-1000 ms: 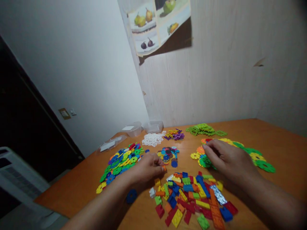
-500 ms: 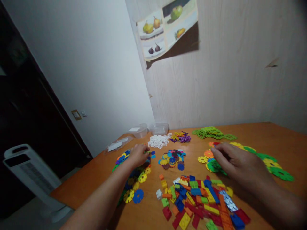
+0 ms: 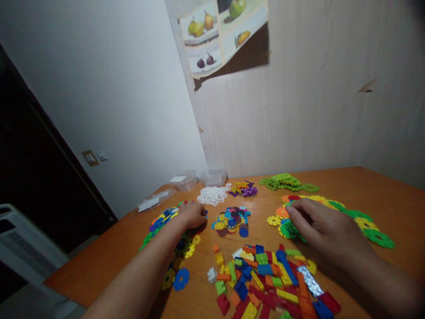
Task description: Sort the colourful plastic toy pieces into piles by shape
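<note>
My left hand [image 3: 191, 214] reaches out over a pile of flat gear-shaped discs [image 3: 159, 225] in green, yellow and blue at the table's left; its fingers curl down into the pieces. What they hold, if anything, is hidden. My right hand [image 3: 323, 226] rests palm down on the large green, yellow and orange flower discs [image 3: 365, 223] at the right, fingers bent loosely. In front of me lies a heap of coloured bricks [image 3: 265, 277].
A small mixed disc pile [image 3: 232, 219], white lattice pieces [image 3: 211, 195], purple-yellow pieces [image 3: 244, 188] and green pieces [image 3: 285, 180] lie farther back. Clear plastic tubs [image 3: 212, 176] stand by the wall. The wooden table's left edge [image 3: 99, 261] drops off above a white appliance [image 3: 23, 248].
My left hand left the brick heap and moved left and away onto the gear-disc pile. My right hand stayed on the flower discs. The camera swung slightly.
</note>
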A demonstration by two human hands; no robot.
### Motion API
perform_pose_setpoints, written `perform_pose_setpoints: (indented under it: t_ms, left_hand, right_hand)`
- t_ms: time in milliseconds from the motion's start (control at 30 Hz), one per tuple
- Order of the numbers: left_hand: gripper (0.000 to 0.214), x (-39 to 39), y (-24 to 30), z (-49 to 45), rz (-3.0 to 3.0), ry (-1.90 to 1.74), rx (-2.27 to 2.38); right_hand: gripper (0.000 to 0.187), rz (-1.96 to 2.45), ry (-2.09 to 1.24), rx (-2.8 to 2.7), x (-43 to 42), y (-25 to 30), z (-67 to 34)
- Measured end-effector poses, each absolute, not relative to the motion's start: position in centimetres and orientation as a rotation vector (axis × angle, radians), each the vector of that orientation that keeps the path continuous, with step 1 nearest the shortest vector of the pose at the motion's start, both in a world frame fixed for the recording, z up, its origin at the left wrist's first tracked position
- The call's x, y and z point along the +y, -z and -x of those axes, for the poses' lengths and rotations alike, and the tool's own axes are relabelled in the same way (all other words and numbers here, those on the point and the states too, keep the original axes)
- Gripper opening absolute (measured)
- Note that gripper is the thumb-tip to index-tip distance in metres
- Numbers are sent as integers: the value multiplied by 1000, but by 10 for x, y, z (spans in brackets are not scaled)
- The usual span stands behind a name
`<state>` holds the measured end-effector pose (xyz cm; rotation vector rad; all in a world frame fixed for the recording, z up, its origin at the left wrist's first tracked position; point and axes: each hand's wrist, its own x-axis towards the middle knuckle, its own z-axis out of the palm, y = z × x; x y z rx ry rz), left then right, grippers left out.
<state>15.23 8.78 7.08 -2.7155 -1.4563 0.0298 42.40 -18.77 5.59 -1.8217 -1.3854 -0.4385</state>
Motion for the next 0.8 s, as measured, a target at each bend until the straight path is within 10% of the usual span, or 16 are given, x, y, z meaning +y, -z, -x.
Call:
perform_pose_setpoints:
  t_ms: [800]
  left_hand:
    - [8, 111, -54, -184, 3008, 611, -1789]
  right_hand:
    - [39, 1857, 388, -1416, -186, -52, -429]
